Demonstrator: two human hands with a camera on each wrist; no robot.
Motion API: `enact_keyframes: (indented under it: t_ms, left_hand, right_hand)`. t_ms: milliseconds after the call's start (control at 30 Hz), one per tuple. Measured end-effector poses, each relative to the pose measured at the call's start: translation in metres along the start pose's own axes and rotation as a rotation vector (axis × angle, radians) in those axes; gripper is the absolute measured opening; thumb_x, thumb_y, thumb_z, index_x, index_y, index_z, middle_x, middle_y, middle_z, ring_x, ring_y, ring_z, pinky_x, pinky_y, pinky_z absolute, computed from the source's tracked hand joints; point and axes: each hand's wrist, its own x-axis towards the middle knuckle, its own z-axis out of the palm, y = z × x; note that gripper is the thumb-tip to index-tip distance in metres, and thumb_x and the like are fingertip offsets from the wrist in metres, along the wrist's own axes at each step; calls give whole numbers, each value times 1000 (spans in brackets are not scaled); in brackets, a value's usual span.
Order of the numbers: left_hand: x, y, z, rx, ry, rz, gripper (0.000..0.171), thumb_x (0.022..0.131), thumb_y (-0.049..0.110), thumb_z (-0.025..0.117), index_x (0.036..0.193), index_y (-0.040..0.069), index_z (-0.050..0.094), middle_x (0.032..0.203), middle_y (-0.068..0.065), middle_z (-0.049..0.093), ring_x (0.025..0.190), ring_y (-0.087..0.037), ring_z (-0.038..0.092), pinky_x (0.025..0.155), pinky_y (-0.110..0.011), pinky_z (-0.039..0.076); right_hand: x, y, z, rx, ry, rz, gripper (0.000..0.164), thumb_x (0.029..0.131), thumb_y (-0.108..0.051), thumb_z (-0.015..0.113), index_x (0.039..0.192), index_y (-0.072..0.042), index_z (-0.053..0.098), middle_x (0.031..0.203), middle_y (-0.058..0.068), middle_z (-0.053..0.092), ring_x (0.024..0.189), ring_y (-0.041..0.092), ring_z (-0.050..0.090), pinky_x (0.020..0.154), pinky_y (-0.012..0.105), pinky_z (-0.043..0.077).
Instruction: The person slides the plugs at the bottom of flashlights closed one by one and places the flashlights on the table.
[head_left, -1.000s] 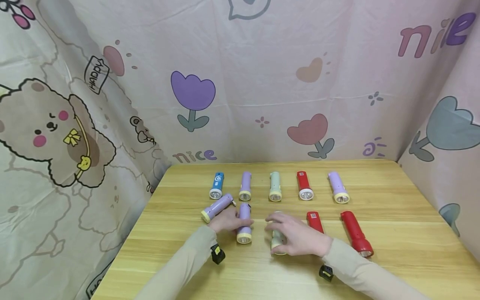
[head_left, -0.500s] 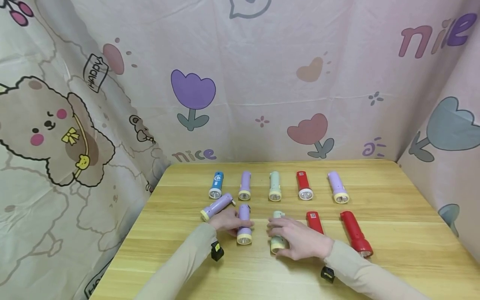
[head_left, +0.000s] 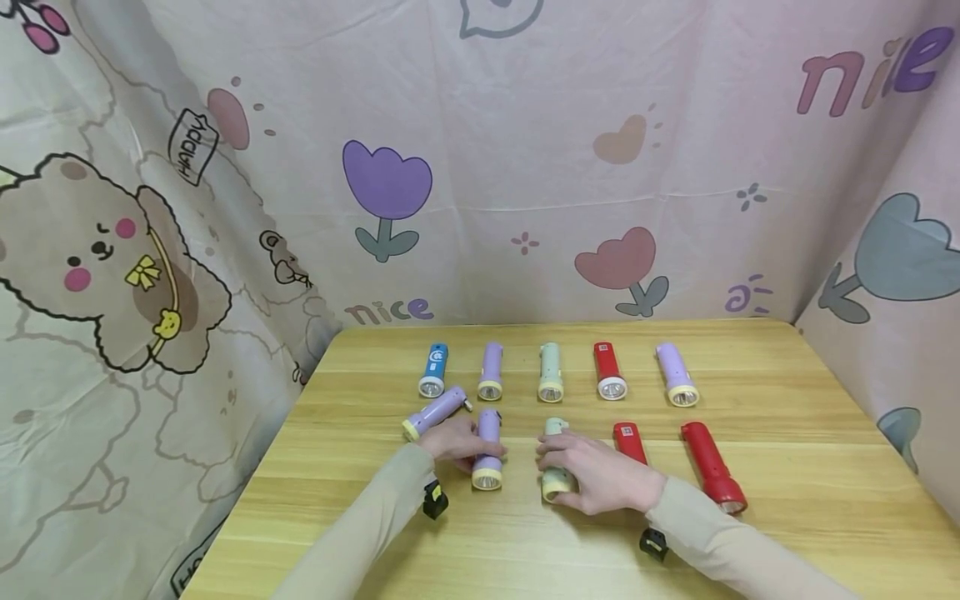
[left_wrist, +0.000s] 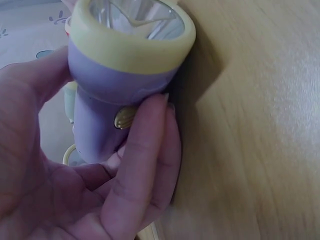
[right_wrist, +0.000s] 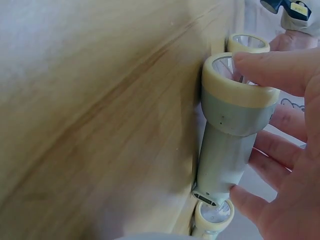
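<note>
In the head view my left hand [head_left: 453, 439] holds a purple flashlight [head_left: 487, 478] with a cream head, lying on the table with its lens toward me. The left wrist view shows the thumb on one side of this flashlight [left_wrist: 107, 82] and the fingers on the other, beside its switch. My right hand [head_left: 600, 475] is on a pale green flashlight [head_left: 554, 483]. In the right wrist view the thumb touches the front rim of the green flashlight [right_wrist: 227, 155], while the other fingers are spread along its body and tail.
Behind is a row of flashlights: blue [head_left: 435, 364], purple [head_left: 491, 364], green [head_left: 550, 364], red [head_left: 606, 361] and purple [head_left: 672, 367]. A slanted purple flashlight [head_left: 438, 411] lies by my left hand. Two red flashlights, one short [head_left: 628, 439], one larger [head_left: 708, 462], lie to the right.
The pale green flashlight has shifted slightly away from me, and more of its tail shows past my right fingers. The purple flashlight in my left hand has hardly moved.
</note>
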Motion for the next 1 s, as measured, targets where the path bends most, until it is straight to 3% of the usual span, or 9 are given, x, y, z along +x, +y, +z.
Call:
enact_keyframes:
  t_ms: [367,733,1000]
  left_hand:
    - [-1,-1,0,47,11,6,54,79,45,82,104,1,63,88,-9,68,74,-19,69,64,-32,62]
    - [-6,2,3,-9,-3,2,55,78,37,84,108,-2,61,92,-12,67,76,-22,70,65,-34,63]
    - [-7,0,4,1,-2,-3,57,78,38,85,110,-2,60,93,-12,67,77,-22,69,65,-34,63]
  right_hand:
    - [0,3,2,15,-3,11,39,84,-34,80,118,-15,71,134,3,65,135,25,55,117,49,44]
    - [1,3,1,22,-15,20,40,84,-33,80,118,-15,71,135,4,65,136,26,54,117,49,43]
    - [0,2,0,18,-16,18,40,84,-33,80,118,-15,71,134,4,65,136,26,55,117,49,43]
